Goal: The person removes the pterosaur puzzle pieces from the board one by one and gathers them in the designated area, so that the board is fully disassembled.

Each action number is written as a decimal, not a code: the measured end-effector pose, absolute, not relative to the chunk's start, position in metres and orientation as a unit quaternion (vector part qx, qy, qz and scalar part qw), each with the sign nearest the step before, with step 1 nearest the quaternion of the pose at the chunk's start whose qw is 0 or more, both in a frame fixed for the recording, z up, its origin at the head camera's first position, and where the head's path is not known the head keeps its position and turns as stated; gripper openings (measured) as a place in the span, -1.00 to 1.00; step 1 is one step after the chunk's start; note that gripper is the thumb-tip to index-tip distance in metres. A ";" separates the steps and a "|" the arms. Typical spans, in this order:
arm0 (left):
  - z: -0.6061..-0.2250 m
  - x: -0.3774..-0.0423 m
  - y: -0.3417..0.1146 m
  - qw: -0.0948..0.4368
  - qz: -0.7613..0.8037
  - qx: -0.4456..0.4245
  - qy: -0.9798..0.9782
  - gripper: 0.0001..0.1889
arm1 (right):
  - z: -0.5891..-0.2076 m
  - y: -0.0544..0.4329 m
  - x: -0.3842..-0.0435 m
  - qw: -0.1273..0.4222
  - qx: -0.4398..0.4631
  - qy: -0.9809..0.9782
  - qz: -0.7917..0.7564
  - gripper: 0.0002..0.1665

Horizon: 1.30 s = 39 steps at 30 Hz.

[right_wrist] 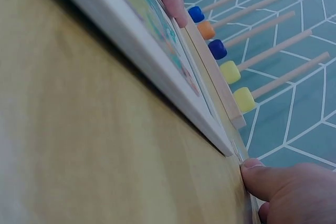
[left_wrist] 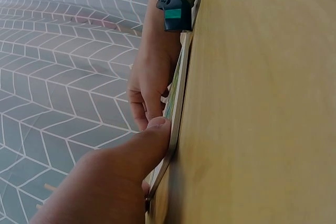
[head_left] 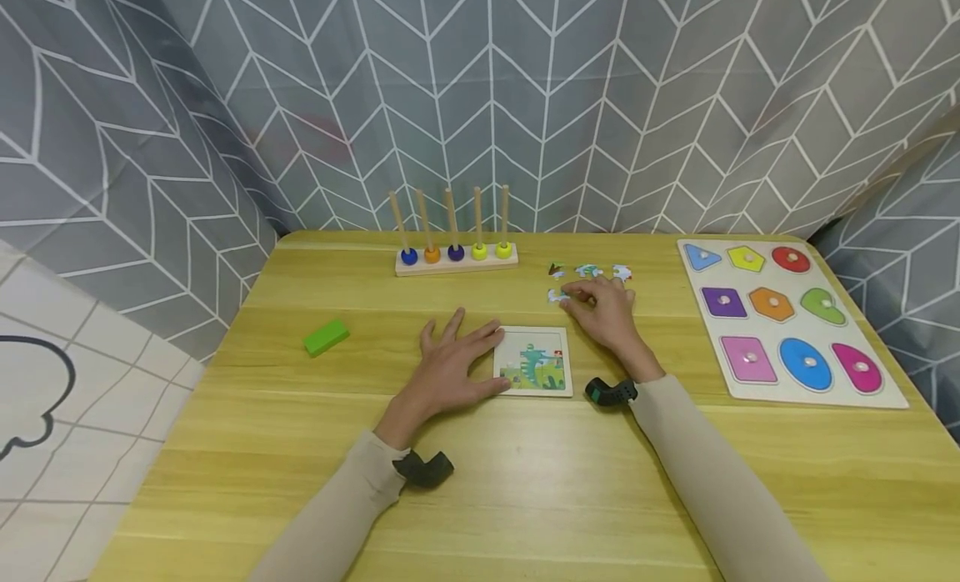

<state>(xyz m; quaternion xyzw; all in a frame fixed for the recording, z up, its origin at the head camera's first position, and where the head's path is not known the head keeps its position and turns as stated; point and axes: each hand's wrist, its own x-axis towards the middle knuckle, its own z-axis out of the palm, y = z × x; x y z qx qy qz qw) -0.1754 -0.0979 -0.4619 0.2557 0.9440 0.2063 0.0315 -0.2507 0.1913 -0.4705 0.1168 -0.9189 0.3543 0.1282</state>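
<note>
My left hand (head_left: 455, 367) lies with spread fingers against the left side of a framed jigsaw puzzle (head_left: 531, 332), its thumb along the near left corner. Inside the frame, a green-blue dinosaur picture is partly filled in, with a pale area at the upper left. Beyond the frame's far right corner, my right hand (head_left: 606, 313) pinches a small white-and-blue puzzle piece (head_left: 555, 296) by its right edge, between thumb and forefinger. Other loose pieces, including a blue-green one (head_left: 588, 270) and a white-and-red one (head_left: 622, 272), lie just past that hand.
At the back stands a wooden peg rack (head_left: 457, 266) with one coloured bead on each peg. A knobbed shape board (head_left: 761, 332) lies at the right. Off to the left is a green block (head_left: 327, 338). A patterned grey curtain (head_left: 525, 107) hangs behind the table.
</note>
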 end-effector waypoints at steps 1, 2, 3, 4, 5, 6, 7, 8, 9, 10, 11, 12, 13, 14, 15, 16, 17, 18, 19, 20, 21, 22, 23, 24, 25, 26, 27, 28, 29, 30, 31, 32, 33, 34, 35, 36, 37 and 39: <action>-0.462 -0.175 -0.098 0.032 0.206 0.256 0.944 -0.16 | -0.471 0.192 -0.251 0.128 0.115 -0.920 0.352 -0.73; -0.462 -0.175 -0.098 0.033 0.205 0.255 0.944 -0.16 | -0.472 0.192 -0.252 0.128 0.114 -0.920 0.351 -0.72; -0.463 -0.175 -0.098 0.033 0.206 0.256 0.944 -0.16 | -0.472 0.192 -0.252 0.127 0.113 -0.922 0.349 -0.72; -0.463 -0.175 -0.098 0.032 0.208 0.257 0.943 -0.16 | -0.472 0.192 -0.252 0.127 0.112 -0.922 0.348 -0.72; -0.463 -0.175 -0.098 0.032 0.208 0.256 0.943 -0.16 | -0.472 0.192 -0.253 0.127 0.112 -0.923 0.347 -0.72; -0.463 -0.175 -0.098 0.032 0.207 0.256 0.944 -0.16 | -0.472 0.192 -0.253 0.128 0.112 -0.923 0.346 -0.72; -0.463 -0.175 -0.098 0.031 0.206 0.256 0.944 -0.16 | -0.472 0.192 -0.254 0.129 0.113 -0.923 0.345 -0.72; -0.462 -0.176 -0.098 0.031 0.206 0.255 0.944 -0.16 | -0.471 0.192 -0.254 0.131 0.113 -0.923 0.344 -0.72; -0.462 -0.176 -0.098 0.031 0.206 0.255 0.944 -0.16 | -0.471 0.191 -0.255 0.132 0.114 -0.923 0.343 -0.72; -0.462 -0.176 -0.098 0.030 0.206 0.255 0.944 -0.16 | -0.471 0.191 -0.255 0.134 0.114 -0.923 0.343 -0.73; -0.462 -0.176 -0.097 0.031 0.205 0.254 0.945 -0.16 | -0.471 0.191 -0.255 0.135 0.114 -0.923 0.342 -0.73; -0.461 -0.176 -0.098 0.032 0.205 0.254 0.945 -0.16 | -0.471 0.191 -0.255 0.136 0.114 -0.922 0.343 -0.72; -0.461 -0.176 -0.098 0.031 0.206 0.255 0.944 -0.15 | -0.471 0.191 -0.255 0.137 0.114 -0.922 0.344 -0.72; -0.461 -0.176 -0.098 0.032 0.205 0.255 0.944 -0.15 | -0.471 0.191 -0.255 0.139 0.115 -0.921 0.345 -0.72; -0.462 -0.176 -0.098 0.032 0.205 0.256 0.944 -0.15 | -0.471 0.191 -0.255 0.140 0.116 -0.920 0.347 -0.72; -0.462 -0.176 -0.098 0.032 0.205 0.256 0.944 -0.15 | -0.471 0.191 -0.254 0.142 0.116 -0.919 0.349 -0.72; -0.462 -0.176 -0.098 0.034 0.204 0.255 0.945 -0.15 | -0.471 0.191 -0.254 0.145 0.118 -0.917 0.352 -0.71; -0.462 -0.176 -0.098 0.034 0.204 0.255 0.945 -0.15 | -0.471 0.191 -0.253 0.147 0.120 -0.915 0.356 -0.71; -0.462 -0.176 -0.098 0.034 0.203 0.255 0.945 -0.15 | -0.471 0.191 -0.252 0.149 0.122 -0.912 0.361 -0.70; -0.462 -0.176 -0.098 0.034 0.203 0.255 0.945 -0.15 | -0.471 0.191 -0.252 0.152 0.124 -0.910 0.364 -0.70; -0.463 -0.176 -0.098 0.035 0.203 0.255 0.945 -0.15 | -0.471 0.191 -0.252 0.153 0.124 -0.908 0.369 -0.70; -0.462 -0.176 -0.098 0.035 0.203 0.255 0.945 -0.15 | -0.471 0.192 -0.251 0.154 0.124 -0.907 0.372 -0.69; -0.462 -0.176 -0.098 0.035 0.203 0.256 0.945 -0.15 | -0.471 0.192 -0.251 0.156 0.123 -0.905 0.375 -0.69; -0.462 -0.176 -0.098 0.035 0.203 0.256 0.945 -0.15 | -0.471 0.192 -0.250 0.156 0.123 -0.904 0.378 -0.68; -0.462 -0.176 -0.098 0.035 0.203 0.256 0.944 -0.15 | -0.471 0.192 -0.250 0.157 0.122 -0.903 0.380 -0.68; -0.462 -0.176 -0.098 0.037 0.204 0.256 0.944 -0.15 | -0.471 0.192 -0.250 0.158 0.121 -0.902 0.382 -0.69; -0.462 -0.176 -0.097 0.037 0.203 0.256 0.944 -0.15 | -0.470 0.192 -0.249 0.159 0.121 -0.901 0.386 -0.69; -0.461 -0.176 -0.097 0.038 0.203 0.256 0.944 -0.16 | -0.470 0.192 -0.249 0.161 0.121 -0.899 0.389 -0.70; -0.461 -0.176 -0.097 0.039 0.203 0.256 0.944 -0.16 | -0.470 0.192 -0.248 0.162 0.121 -0.897 0.393 -0.71; -0.461 -0.176 -0.097 0.039 0.204 0.257 0.944 -0.16 | -0.470 0.192 -0.248 0.165 0.123 -0.895 0.396 -0.72; -0.461 -0.176 -0.097 0.039 0.204 0.256 0.944 -0.16 | -0.470 0.192 -0.247 0.166 0.125 -0.893 0.400 -0.73; -0.460 -0.176 -0.098 0.039 0.203 0.256 0.944 -0.16 | -0.470 0.192 -0.246 0.167 0.127 -0.891 0.403 -0.74; -0.460 -0.176 -0.098 0.039 0.201 0.256 0.945 -0.16 | -0.470 0.192 -0.246 0.169 0.130 -0.890 0.404 -0.75; -0.460 -0.176 -0.098 0.039 0.201 0.256 0.945 -0.16 | -0.470 0.192 -0.245 0.169 0.131 -0.889 0.405 -0.76; -0.461 -0.177 -0.098 0.038 0.200 0.257 0.945 -0.16 | -0.470 0.192 -0.245 0.169 0.133 -0.889 0.404 -0.77; -0.461 -0.177 -0.098 0.038 0.200 0.258 0.945 -0.16 | -0.471 0.192 -0.244 0.169 0.133 -0.890 0.403 -0.77; -0.461 -0.177 -0.098 0.038 0.199 0.257 0.945 -0.15 | -0.470 0.192 -0.244 0.167 0.133 -0.890 0.402 -0.77; -0.461 -0.177 -0.098 0.037 0.199 0.259 0.945 -0.15 | -0.470 0.192 -0.244 0.164 0.129 -0.895 0.395 -0.77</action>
